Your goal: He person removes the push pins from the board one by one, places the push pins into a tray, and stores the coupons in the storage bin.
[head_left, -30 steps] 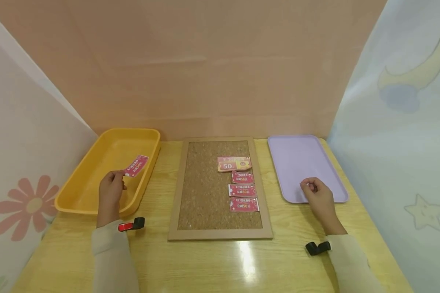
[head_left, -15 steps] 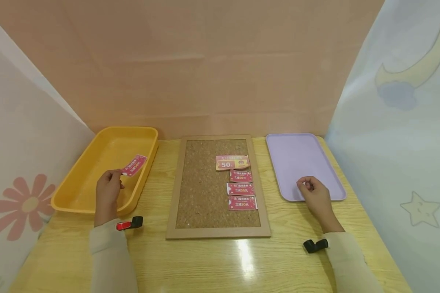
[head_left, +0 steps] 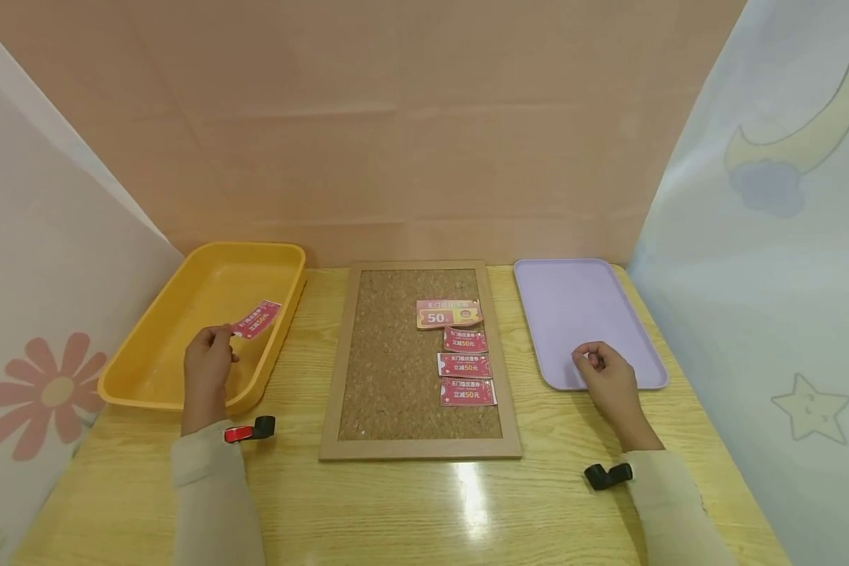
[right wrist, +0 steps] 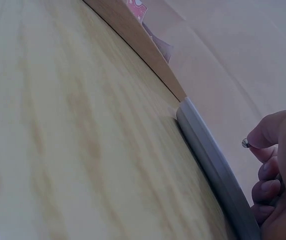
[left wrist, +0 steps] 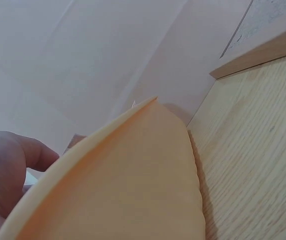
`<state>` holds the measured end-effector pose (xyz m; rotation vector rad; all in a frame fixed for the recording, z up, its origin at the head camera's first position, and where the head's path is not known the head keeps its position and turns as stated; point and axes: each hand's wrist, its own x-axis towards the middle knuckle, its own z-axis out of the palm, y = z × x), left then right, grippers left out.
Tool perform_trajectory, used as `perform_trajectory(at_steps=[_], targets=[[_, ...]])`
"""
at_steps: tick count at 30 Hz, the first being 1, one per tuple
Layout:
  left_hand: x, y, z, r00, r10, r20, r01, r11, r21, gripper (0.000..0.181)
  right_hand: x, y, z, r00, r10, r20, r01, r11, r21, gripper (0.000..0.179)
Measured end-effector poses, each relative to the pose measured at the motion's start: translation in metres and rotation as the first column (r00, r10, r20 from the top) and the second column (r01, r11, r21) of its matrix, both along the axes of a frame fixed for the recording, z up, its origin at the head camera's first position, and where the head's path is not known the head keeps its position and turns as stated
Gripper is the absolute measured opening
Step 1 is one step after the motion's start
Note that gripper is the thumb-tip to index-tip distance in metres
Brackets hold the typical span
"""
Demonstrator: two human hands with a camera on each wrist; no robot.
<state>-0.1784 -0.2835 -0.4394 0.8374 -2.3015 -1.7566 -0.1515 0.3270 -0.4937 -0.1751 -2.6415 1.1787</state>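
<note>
My left hand (head_left: pixel 207 362) pinches one end of a red coupon (head_left: pixel 258 320) over the yellow tray (head_left: pixel 244 275). In the left wrist view the tray's wall hides most of that coupon. Above the near edge of the purple tray (head_left: pixel 580 306) is my right hand (head_left: pixel 608 385); the right wrist view shows a small silver thumbtack (right wrist: pixel 245 143) pinched between its thumb and finger. Between the trays lies a framed corkboard (head_left: pixel 389 369). Down its right side run a larger red-and-yellow coupon (head_left: pixel 449 314) and three smaller red coupons (head_left: pixel 464 365), with tiny shiny dots at their upper right corners.
The wooden table (head_left: pixel 368 511) carries both trays and the board. Behind them rises a tan backdrop (head_left: pixel 396 157). A flower-printed sheet (head_left: pixel 56 275) bounds the left side, and one with a moon and star (head_left: pixel 757 275) the right.
The head view has shifted slightly. Both hands stay almost where they were, the left with the coupon still over the yellow tray and the right over the purple tray's edge.
</note>
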Motion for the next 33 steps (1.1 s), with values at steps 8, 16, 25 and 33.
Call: perform_trajectory(at_steps=[8, 16, 25, 33], targets=[[-0.0004, -0.0007, -0.0009, 0.998, 0.045, -0.034, -0.045, 0.999, 0.018, 0.037, 0.0009, -0.001, 0.0022, 1.0, 0.0, 0.004, 0.0, 1.0, -0.015, 0.021], [0.0006, 0.0001, 0.0005, 0.999, 0.038, -0.026, -0.038, 0.999, 0.023, 0.045, 0.0015, -0.0023, 0.0037, 1.0, 0.0, -0.003, 0.0, 1.0, -0.016, 0.022], [0.0009, -0.001, -0.0001, 0.997, 0.053, -0.048, -0.052, 0.999, 0.016, 0.035, 0.0012, -0.0039, 0.0025, 1.0, 0.003, -0.006, -0.003, 1.0, -0.027, 0.018], [0.0017, 0.0003, 0.0025, 0.998, 0.04, -0.043, -0.041, 0.999, -0.013, 0.034, 0.001, -0.0023, 0.0004, 1.0, 0.007, -0.001, -0.007, 1.0, -0.014, 0.02]])
